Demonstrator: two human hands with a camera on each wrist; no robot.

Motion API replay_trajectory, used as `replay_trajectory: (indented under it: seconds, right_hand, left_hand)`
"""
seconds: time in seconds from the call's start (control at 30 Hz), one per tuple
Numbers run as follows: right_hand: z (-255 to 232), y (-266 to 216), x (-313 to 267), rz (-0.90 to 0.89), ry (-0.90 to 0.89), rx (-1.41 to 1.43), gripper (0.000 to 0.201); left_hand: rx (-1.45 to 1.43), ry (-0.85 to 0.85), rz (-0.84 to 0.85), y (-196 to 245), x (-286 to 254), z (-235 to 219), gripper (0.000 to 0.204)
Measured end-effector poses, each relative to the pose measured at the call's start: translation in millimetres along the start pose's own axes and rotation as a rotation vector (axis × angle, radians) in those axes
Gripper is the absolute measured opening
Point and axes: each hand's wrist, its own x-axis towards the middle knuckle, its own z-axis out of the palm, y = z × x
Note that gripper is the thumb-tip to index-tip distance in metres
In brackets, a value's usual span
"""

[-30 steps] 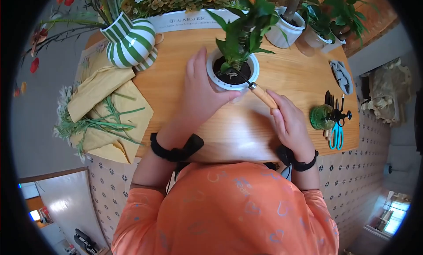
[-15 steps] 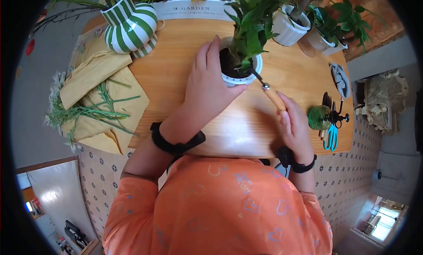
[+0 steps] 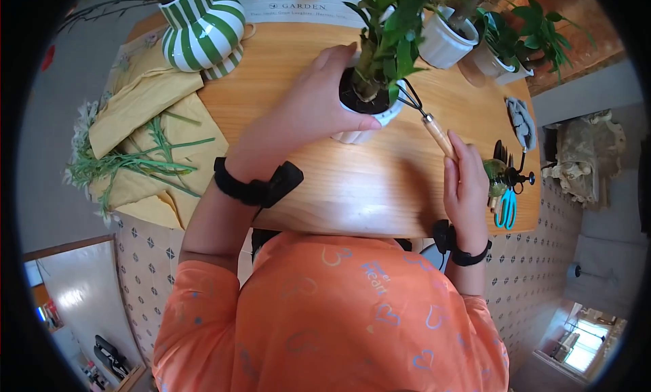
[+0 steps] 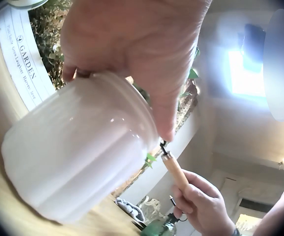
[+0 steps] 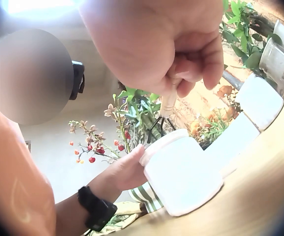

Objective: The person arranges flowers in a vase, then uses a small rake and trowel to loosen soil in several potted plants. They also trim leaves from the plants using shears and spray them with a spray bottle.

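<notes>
A white ribbed flower pot (image 3: 354, 136) stands on the wooden table, holding dark soil (image 3: 352, 97) and a thick-stemmed leafy green plant (image 3: 400, 36). My left hand (image 3: 313, 97) grips the pot around its rim, thumb along the near side and fingers at the far left. In my right hand (image 3: 468, 185) is a small three-pronged hand rake (image 3: 439, 136), held by its wooden handle. The rake's dark prongs overlap the pot's right rim and the leaves in the head view. From the right wrist, they show above the rim of the pot (image 5: 181, 177).
Left of the pot, a green-striped white vase (image 3: 203, 36) stands beside cut stems (image 3: 149, 163) on brown wrapping paper (image 3: 146, 114). On the right lie a green spray bottle (image 3: 497, 176), teal-handled scissors (image 3: 506, 209) and a grey cloth (image 3: 521, 124). More potted plants (image 3: 447, 43) line the back.
The rake's prongs have come up out of the soil to the pot's right rim. My right hand has shifted right, and the left wrist has swung while its hand keeps hold of the pot.
</notes>
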Motion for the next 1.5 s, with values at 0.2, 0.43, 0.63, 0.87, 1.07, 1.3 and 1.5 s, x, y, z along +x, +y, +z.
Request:
replay_trajectory:
  seconds: [0.2, 0.43, 0.63, 0.87, 1.07, 1.3, 1.5]
  right_hand:
    - [0, 0, 1, -0.046, -0.045, -0.035, 0.042]
    - [5, -13, 4, -0.085, -0.035, 0.001, 0.041]
    - [0, -8, 2, -0.026, -0.026, 0.025, 0.041]
    - [-14, -21, 2, 0.022, -0.101, 0.111, 0.036]
    - [-4, -19, 3, -0.058, -0.134, 0.123, 0.036]
    - [-12, -20, 3, -0.059, -0.087, 0.055, 0.038]
    - [-12, -16, 1, -0.041, -0.059, 0.029, 0.036]
  left_hand:
    - [0.309, 0.262, -0.112, 18, -22, 10, 0.107]
    - [0.095, 0.060, 0.042, -2, -15, -18, 0.101]
    - [-0.033, 0.049, -0.043, 4, -24, -6, 0.099]
    - [0.285, 0.250, -0.027, 18, -32, -5, 0.105]
    - [-0.055, 0.037, -0.086, -7, -21, -13, 0.098]
    - [0.193, 0.221, -0.004, 22, -32, -7, 0.091]
    - [0.103, 0.033, 0.122, 12, -15, -23, 0.084]
